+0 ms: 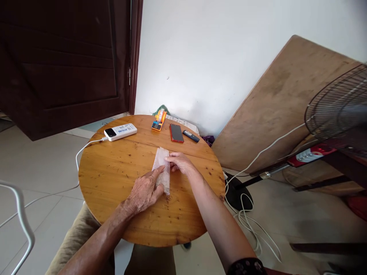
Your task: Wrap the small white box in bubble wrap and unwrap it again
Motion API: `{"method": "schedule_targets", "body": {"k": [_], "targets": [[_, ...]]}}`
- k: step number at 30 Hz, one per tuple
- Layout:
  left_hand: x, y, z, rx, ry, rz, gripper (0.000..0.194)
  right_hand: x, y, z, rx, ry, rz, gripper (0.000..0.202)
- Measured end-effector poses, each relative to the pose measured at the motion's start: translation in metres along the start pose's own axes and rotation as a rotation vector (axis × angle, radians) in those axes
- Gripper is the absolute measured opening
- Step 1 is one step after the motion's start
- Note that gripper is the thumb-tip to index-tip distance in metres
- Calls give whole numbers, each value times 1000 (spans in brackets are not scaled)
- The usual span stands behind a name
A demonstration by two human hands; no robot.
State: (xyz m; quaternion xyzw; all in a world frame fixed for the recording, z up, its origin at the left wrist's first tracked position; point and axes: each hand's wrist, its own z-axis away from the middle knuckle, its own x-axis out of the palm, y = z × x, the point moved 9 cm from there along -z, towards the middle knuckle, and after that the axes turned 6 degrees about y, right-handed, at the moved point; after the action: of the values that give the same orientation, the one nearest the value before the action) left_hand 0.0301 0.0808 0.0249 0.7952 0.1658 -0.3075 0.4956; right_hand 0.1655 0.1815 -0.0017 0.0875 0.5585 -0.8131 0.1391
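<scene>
A pale, pinkish-white folded strip (163, 176) of tissue or thin cloth lies lengthwise near the middle of the round wooden table (111, 187); which material it is I cannot make out. My left hand (145, 190) rests on its left side and near end, fingers stretched out and thumb apart, pressing it to the wood. At the strip's right edge, my right hand (181, 162) is closed, with the thumb on top and bent fingers against the side, gripping that edge. Part of the strip is hidden under my left fingers.
Along the table's far side are a white power bank (123, 131) with a cable, an orange-and-blue tape dispenser (158, 121), a red-edged phone (176, 133) and a dark remote-like device (191, 136). A fan (338, 103) and leaning board (275, 103) stand right; a dark door (65, 65) is left.
</scene>
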Motion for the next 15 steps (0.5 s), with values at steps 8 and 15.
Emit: {"method": "schedule_targets", "body": {"k": [8,15], "targets": [[0,13,3,75,-16,-133,60,8,0,-15,3,26,138,11],[1,24,2,213,-70,-187,57,12,-8,-25,40,16,325,14]]}}
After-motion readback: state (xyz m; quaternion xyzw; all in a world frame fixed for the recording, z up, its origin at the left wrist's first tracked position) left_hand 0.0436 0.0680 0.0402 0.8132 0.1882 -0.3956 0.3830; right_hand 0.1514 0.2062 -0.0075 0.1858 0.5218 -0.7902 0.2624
